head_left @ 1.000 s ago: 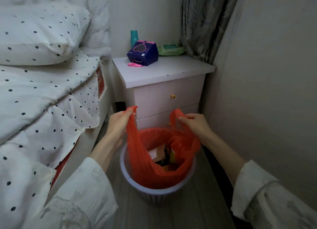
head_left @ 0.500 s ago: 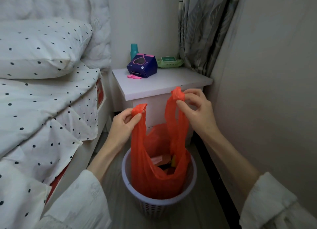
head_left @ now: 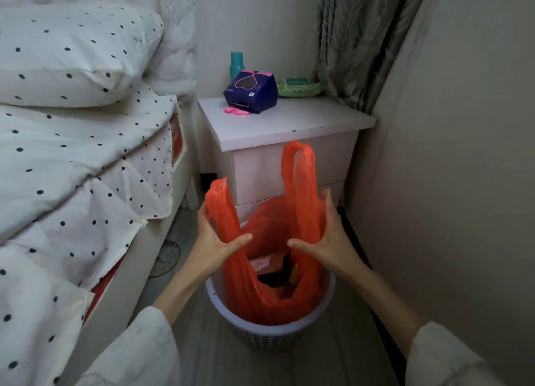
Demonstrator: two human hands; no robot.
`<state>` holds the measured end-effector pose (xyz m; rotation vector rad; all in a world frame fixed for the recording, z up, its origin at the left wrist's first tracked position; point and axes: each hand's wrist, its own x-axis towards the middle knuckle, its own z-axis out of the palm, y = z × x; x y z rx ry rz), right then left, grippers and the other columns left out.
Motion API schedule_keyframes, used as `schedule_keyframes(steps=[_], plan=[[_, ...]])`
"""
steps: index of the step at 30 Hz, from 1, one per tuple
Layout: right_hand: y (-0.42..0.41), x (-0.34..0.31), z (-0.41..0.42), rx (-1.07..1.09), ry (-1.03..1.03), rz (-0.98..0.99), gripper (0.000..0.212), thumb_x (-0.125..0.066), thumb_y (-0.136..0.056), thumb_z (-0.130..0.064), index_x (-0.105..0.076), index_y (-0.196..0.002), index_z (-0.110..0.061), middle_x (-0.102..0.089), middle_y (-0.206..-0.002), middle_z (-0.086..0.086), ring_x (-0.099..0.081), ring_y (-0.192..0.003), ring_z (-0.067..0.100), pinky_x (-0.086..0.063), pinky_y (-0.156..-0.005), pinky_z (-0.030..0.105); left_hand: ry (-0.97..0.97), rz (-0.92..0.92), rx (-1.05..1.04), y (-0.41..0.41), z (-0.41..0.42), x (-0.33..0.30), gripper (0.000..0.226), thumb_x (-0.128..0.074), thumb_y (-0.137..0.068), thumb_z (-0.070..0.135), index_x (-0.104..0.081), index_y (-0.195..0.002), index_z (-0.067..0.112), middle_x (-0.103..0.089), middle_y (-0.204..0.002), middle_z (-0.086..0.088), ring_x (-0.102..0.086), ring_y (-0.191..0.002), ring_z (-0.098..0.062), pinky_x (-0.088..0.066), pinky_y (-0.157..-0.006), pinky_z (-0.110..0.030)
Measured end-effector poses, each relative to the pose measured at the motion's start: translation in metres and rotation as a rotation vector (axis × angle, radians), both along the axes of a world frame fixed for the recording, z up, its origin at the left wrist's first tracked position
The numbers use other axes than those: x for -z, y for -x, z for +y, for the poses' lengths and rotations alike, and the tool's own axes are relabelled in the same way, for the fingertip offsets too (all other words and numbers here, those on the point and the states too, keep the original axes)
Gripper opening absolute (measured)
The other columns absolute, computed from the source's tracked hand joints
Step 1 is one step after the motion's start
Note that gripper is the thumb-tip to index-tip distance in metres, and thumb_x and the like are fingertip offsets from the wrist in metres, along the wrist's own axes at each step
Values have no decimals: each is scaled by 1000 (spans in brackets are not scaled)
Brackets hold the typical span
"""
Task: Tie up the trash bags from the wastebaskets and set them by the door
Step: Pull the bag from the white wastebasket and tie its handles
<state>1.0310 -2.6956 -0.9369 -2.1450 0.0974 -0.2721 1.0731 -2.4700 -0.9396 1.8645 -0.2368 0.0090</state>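
An orange plastic trash bag (head_left: 270, 298) sits in a pale lilac wastebasket (head_left: 272, 332) on the floor, its mouth open with packaging inside. Its two handle loops stand upright: the left loop (head_left: 218, 196) and the taller right loop (head_left: 299, 165). My left hand (head_left: 215, 242) is spread around the base of the left loop, thumb in front and fingers behind. My right hand (head_left: 328, 242) is spread around the base of the right loop in the same way. Neither hand is clenched on the plastic.
A white nightstand (head_left: 286, 142) stands just behind the basket, carrying a purple box (head_left: 251, 93), a teal bottle (head_left: 236, 64) and a green pack (head_left: 299, 86). A bed with dotted bedding (head_left: 81, 165) fills the left. A wall (head_left: 448, 183) and a curtain (head_left: 359, 38) close the right side.
Both hands pinched the handle tips and lifted them, then let go and slid down to the handle bases with fingers spread. The handles now stand free above the hands.
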Motion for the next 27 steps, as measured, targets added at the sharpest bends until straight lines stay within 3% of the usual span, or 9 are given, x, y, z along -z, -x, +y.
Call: schedule_keyframes(steps=[4,7,9,13,15,19,22,24,27], plan=[[-30,16,8,53,-130,91,133,-76,-44,-70,6,-144,-38,-31,-152,3,-30,-140,25,-30,-112,50,60,63,15,-11,-6,13,108,-79,-67,16,-2,-143,16,-32,-144,-4,-49,-119,-13,-46,-98,-27],[-49,18,16,26,10,76,62,-76,-71,-29,-54,-125,-9,-64,-120,10,-56,-116,23,-47,-96,36,28,86,33,-22,-11,10,61,-70,-74,4,-41,-127,2,-58,-116,-9,-61,-83,-2,-49,-70,-7],[-54,15,26,12,79,-6,29,-65,-80,-17,-67,-105,-5,-68,-100,7,-60,-103,17,-48,-84,30,-35,56,-36,-27,-11,9,30,-66,-79,8,-58,-107,-2,-64,-97,-10,-62,-78,-10,-46,-59,-5],[-59,7,48,51,-323,-32,32,-56,-87,-12,-60,-118,-6,-62,-105,5,-57,-103,15,-43,-85,25,4,48,-216,-39,8,6,25,-68,-79,19,-63,-97,2,-67,-97,-16,-63,-86,-22,-53,-78,-32],[-63,5,58,79,-503,73,34,-52,-91,-20,-57,-121,-4,-61,-107,8,-57,-108,18,-43,-89,27,41,23,-224,-41,16,-5,24,-71,-75,22,-62,-94,10,-68,-94,-12,-65,-85,-25,-54,-80,-33],[-68,6,85,40,-422,83,30,-48,-94,-25,-60,-115,-7,-61,-100,4,-57,-103,19,-42,-86,29,103,-26,-99,-41,17,-30,18,-66,-79,10,-61,-96,12,-64,-78,4,-61,-65,-3,-51,-63,-13],[-59,2,99,-216,-543,126,28,-46,-95,-27,-54,-120,-18,-63,-108,1,-59,-106,16,-47,-88,24,42,-45,-16,-44,13,-41,10,-65,-78,3,-64,-81,12,-66,-61,14,-57,-52,9,-48,-55,-7],[-55,2,101,-438,-514,154,31,-44,-95,-23,-43,-127,-26,-51,-121,-11,-47,-117,3,-42,-90,6,8,-56,-4,-49,12,-49,9,-62,-79,-1,-65,-83,7,-65,-64,4,-54,-54,8,-46,-57,-9],[-50,6,100,-577,-504,202,30,-49,-93,-15,-45,-122,-24,-51,-125,-3,-51,-114,8,-44,-96,15,-86,-50,42,-55,12,-61,7,-68,-76,9,-67,-82,4,-66,-74,-9,-57,-69,-8,-48,-67,-24]])
